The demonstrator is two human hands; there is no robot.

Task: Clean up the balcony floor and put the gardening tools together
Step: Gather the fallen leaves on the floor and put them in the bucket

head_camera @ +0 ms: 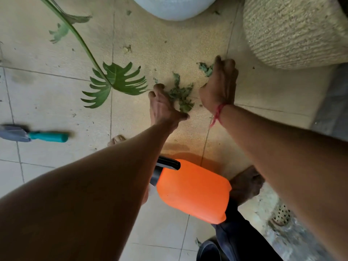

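A pile of dry green leaves [180, 94] lies on the beige tiled floor [56, 102] between my two hands. My left hand [162, 103] is cupped against the pile's left side, thumb spread toward me. My right hand [220, 83] stands on the pile's right side with its fingers curled round a clump of leaves [206, 68]. A trowel [35, 136] with a teal handle and grey blade lies on the floor at the far left. An orange spray bottle [192, 189] with a black head sits near my feet, under my arms.
A live split leaf [116, 80] on a long stem hangs over the floor left of the pile. A white pot [175, 6] and a woven planter [293, 31] stand at the back. Small leaf scraps [126, 49] dot the tiles. A floor drain [281, 215] is at lower right.
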